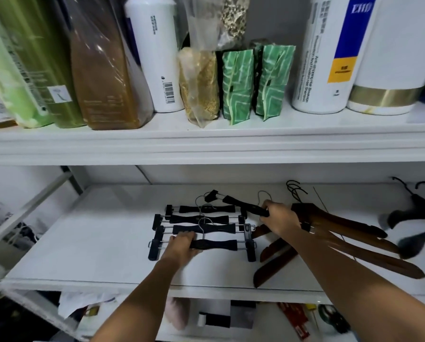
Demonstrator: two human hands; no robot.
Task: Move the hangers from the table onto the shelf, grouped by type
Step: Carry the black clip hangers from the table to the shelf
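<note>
Black clip hangers [201,219] lie in a parallel row mid-shelf [95,243], seemingly so this type stays together. The left grip [182,245] is curled round the nearest clip hanger [216,244], likely squaring it up. The right grip [278,218] grasps one end of a tilted clip hanger [243,204] at the row's far side, probably to lay it in line. Wooden hangers [342,233] lie just right of the row, with dark hangers [413,218] far right.

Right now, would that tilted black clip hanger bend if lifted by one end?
Probably stiff: the black clip hanger looks straight though the right hand grips only one end. Likely light, being slim. Its end clip might catch neighbours.
</note>
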